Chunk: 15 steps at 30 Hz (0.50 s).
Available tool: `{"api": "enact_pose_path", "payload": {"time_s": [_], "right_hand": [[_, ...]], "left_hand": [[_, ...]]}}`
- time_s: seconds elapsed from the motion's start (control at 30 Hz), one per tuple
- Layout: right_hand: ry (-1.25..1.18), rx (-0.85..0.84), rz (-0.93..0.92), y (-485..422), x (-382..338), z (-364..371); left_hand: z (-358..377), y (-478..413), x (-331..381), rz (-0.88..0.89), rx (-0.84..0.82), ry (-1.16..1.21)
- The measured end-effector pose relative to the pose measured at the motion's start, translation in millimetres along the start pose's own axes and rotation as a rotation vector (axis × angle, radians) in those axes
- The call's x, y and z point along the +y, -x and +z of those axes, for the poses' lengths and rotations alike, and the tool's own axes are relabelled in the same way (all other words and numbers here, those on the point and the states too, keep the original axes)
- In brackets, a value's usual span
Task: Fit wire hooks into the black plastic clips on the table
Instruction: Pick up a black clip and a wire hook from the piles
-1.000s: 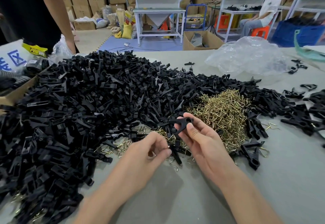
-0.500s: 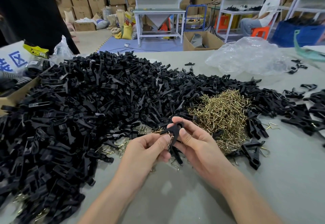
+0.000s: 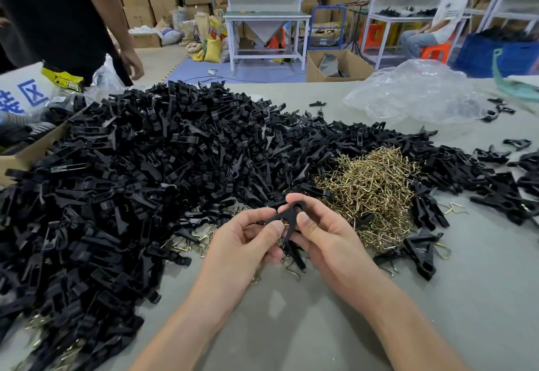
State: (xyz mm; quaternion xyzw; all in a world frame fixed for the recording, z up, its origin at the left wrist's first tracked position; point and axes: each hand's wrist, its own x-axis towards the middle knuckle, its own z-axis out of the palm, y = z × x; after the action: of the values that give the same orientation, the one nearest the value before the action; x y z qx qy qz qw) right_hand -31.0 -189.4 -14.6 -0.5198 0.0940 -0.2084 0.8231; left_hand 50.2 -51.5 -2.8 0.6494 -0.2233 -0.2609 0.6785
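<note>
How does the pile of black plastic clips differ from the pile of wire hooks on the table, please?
The clip pile is matte black; the hook pile is brass-coloured. The clip pile is much larger and sprawling; the hook pile is a compact mound. Clips are chunky plastic; hooks are thin bent wire. Both lie loose on the grey table.

left hand (image 3: 245, 243), right hand (image 3: 328, 238), fingers (image 3: 304, 222) curled, both pinching 1 black clip (image 3: 291, 212)

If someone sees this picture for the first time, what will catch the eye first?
A huge heap of black plastic clips covers the left and middle of the table. To its right lies a smaller pile of golden wire hooks. In front, the left hand and right hand together hold one black clip.
</note>
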Motion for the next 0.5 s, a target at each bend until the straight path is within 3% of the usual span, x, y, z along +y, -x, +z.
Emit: {"api": "enact_pose_path", "payload": {"time_s": [0.17, 0.37, 0.5], "right_hand": [[-0.150, -0.008, 0.052, -1.0, -0.4, 0.9], [-0.149, -0.027, 0.100, 1.5, -3.4, 2.3], [-0.107, -0.025, 0.100, 1.6, -2.9, 4.6]], "left_hand": [[2.1, -2.3, -0.9, 0.014, -0.064, 0.112], [0.4, -1.4, 1.4, 0.055, -0.080, -0.014], [1.8, -1.1, 1.2, 0.042, -0.067, 0.085]]}}
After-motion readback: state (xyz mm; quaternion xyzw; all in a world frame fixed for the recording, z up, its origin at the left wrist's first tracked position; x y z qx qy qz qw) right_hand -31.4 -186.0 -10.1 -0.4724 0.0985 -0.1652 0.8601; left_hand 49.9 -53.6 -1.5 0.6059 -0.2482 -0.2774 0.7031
